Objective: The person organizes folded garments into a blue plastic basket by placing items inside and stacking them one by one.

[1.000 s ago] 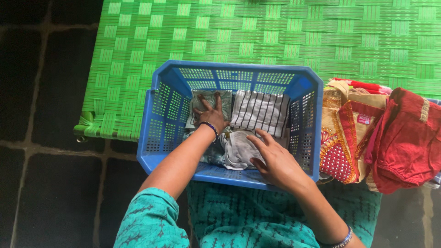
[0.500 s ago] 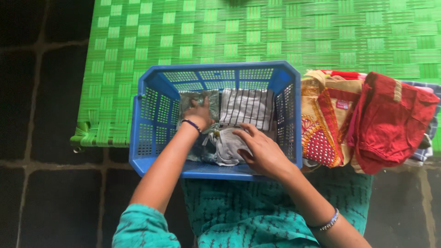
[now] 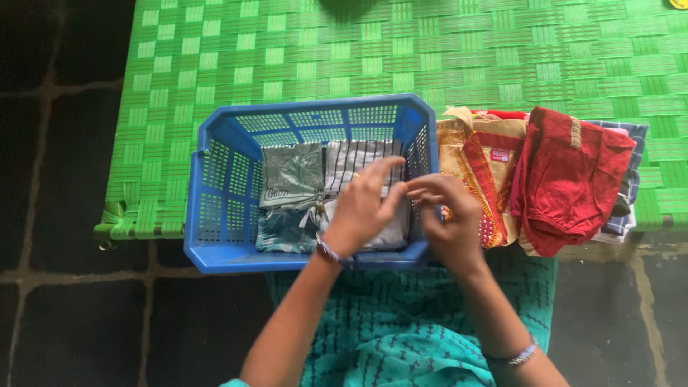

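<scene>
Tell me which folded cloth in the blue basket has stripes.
The white one with dark stripes at the basket's far right, partly behind the left hand. The grey-green printed cloth beside it and the teal one nearer the person carry no stripes.

A green woven cot (image 3: 459, 50) stands on a dark tiled floor (image 3: 64, 308). A blue basket (image 3: 222, 186) sits at its near edge, overhanging slightly. Just beside the basket, on its right, lies a pile of clothes (image 3: 559, 179), red and orange on top.
</scene>
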